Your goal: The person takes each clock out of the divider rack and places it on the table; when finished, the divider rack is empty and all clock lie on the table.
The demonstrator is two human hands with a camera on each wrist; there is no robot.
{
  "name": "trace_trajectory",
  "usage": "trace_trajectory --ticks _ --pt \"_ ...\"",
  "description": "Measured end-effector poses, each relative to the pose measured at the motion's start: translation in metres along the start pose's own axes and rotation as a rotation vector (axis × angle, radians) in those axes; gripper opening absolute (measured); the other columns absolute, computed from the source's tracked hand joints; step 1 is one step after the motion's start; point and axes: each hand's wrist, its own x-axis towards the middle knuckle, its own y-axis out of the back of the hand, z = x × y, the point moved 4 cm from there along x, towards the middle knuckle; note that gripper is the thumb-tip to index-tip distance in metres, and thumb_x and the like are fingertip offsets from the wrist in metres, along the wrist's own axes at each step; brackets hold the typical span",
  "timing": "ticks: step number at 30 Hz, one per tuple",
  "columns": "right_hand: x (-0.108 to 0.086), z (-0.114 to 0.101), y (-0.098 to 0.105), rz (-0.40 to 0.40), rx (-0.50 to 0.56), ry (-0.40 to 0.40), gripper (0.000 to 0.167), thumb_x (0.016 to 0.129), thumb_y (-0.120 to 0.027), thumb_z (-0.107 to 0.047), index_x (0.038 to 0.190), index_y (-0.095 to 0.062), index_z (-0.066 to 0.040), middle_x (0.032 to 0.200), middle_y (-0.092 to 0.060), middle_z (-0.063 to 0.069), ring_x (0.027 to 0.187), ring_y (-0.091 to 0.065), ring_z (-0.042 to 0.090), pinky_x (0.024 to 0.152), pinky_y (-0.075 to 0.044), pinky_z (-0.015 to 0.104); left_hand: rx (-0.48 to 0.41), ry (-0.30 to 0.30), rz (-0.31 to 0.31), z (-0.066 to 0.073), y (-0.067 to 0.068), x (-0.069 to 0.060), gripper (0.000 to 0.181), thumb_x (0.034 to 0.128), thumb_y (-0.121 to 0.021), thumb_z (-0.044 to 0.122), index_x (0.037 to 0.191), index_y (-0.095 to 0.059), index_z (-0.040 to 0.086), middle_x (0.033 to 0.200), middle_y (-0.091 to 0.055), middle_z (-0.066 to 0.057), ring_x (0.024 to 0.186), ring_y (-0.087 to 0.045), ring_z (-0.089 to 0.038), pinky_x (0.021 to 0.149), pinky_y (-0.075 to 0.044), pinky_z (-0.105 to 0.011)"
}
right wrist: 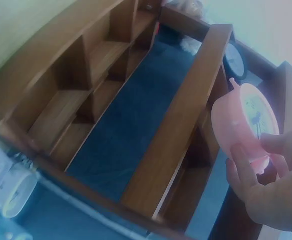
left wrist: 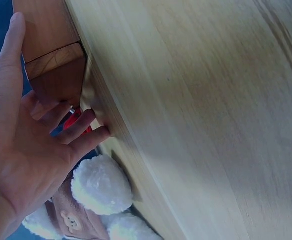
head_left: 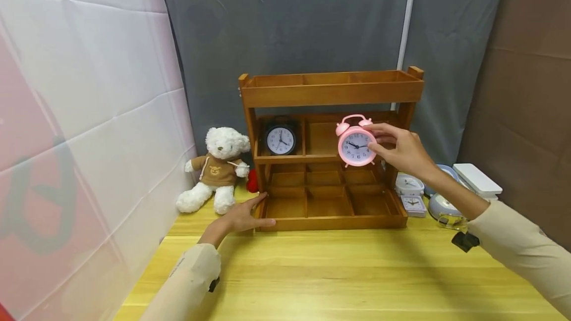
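A pink twin-bell alarm clock (head_left: 357,145) is held up in front of the shelf's middle tier. My right hand (head_left: 403,150) pinches its right side, thumb on the face side; in the right wrist view, fingers (right wrist: 242,167) lie along its casing. At the front left corner of the brown wooden shelf (head_left: 332,224), my left hand (head_left: 241,216) rests with its thumb along the front and its other fingers by the side. The left wrist view shows this palm away from the wood, fingers loosely spread. A black alarm clock (head_left: 280,140) stands in the middle tier's left compartment.
Left of the shelf sits a white teddy bear (head_left: 218,170) in a brown top, with a red object (head_left: 253,181) beside it. Several clocks, including a small square clock (head_left: 413,204), and a white box (head_left: 477,179) crowd the right side. A grey curtain (head_left: 285,24) hangs behind.
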Motion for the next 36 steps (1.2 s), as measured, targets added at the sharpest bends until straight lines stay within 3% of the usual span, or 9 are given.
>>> trace_trajectory --ticks 2,7,17,19,23,26,31,36 --pt "-0.007 0.004 0.007 0.006 -0.01 -0.002 0.046 0.095 -0.077 -0.008 0.139 -0.065 -0.007 0.126 -0.07 0.02 0.107 -0.071 0.038 0.069 -0.052 0.011 0.007 -0.003 0.001 0.0 0.001 0.001 0.106 0.0844 -0.075 0.069 0.166 -0.03 0.018 0.16 -0.041 -0.022 0.14 -0.046 -0.047 0.112 -0.04 -0.06" --pt "-0.027 0.017 0.022 0.011 -0.049 -0.015 0.045 0.095 -0.078 -0.01 0.138 -0.066 -0.009 0.124 -0.071 0.02 0.104 -0.072 0.04 0.062 -0.052 0.017 0.019 -0.008 -0.001 0.0 0.0 0.003 0.106 0.0844 -0.074 0.069 0.165 -0.03 0.017 0.161 -0.041 -0.021 0.141 -0.046 -0.046 0.113 -0.04 -0.06" --pt "-0.065 0.051 0.042 -0.014 -0.089 -0.066 0.049 0.094 -0.079 -0.011 0.14 -0.064 -0.006 0.127 -0.069 0.024 0.108 -0.07 0.044 0.066 -0.052 0.014 0.01 -0.01 -0.006 -0.002 -0.002 0.003 0.106 0.0847 -0.075 0.068 0.165 -0.03 0.017 0.161 -0.041 -0.022 0.142 -0.045 -0.047 0.113 -0.039 -0.061" --pt "-0.073 0.059 0.045 -0.024 -0.085 -0.076 0.049 0.094 -0.079 -0.009 0.14 -0.063 -0.004 0.128 -0.068 0.024 0.108 -0.071 0.038 0.07 -0.053 0.011 0.012 -0.011 -0.004 -0.002 -0.001 0.003 0.106 0.0849 -0.075 0.067 0.165 -0.03 0.016 0.161 -0.041 -0.023 0.142 -0.045 -0.047 0.113 -0.039 -0.061" --pt "-0.088 0.075 0.051 -0.038 -0.084 -0.093 0.049 0.093 -0.079 -0.007 0.139 -0.063 -0.001 0.129 -0.067 0.027 0.102 -0.07 0.003 0.072 -0.054 0.011 0.015 -0.012 -0.002 -0.001 0.0 0.003 0.106 0.0849 -0.075 0.068 0.166 -0.03 0.016 0.16 -0.042 -0.023 0.141 -0.046 -0.048 0.112 -0.04 -0.061" --pt "-0.101 0.087 0.053 -0.048 -0.103 -0.094 0.05 0.092 -0.08 -0.006 0.138 -0.064 -0.001 0.127 -0.067 0.028 0.096 -0.061 -0.015 0.068 -0.056 0.014 0.014 -0.016 -0.005 0.0 0.0 0.003 0.106 0.0853 -0.075 0.068 0.166 -0.029 0.016 0.16 -0.042 -0.023 0.14 -0.046 -0.048 0.111 -0.041 -0.062" --pt "-0.119 0.104 0.054 -0.066 -0.134 -0.09 0.048 0.091 -0.08 -0.006 0.136 -0.065 0.0 0.125 -0.069 0.028 0.094 -0.061 -0.014 0.07 -0.054 0.012 0.005 -0.021 -0.009 0.0 0.0 0.003 0.105 0.0865 -0.075 0.066 0.166 -0.029 0.016 0.16 -0.041 -0.023 0.14 -0.046 -0.048 0.112 -0.04 -0.061" --pt "-0.137 0.12 0.052 -0.085 -0.094 -0.141 0.046 0.092 -0.08 -0.006 0.134 -0.065 0.004 0.121 -0.069 0.03 0.093 -0.062 -0.013 0.07 -0.055 0.012 0.007 -0.018 -0.012 0.0 0.0 0.003 0.105 0.0865 -0.074 0.066 0.166 -0.028 0.016 0.16 -0.041 -0.023 0.14 -0.046 -0.048 0.112 -0.04 -0.061"
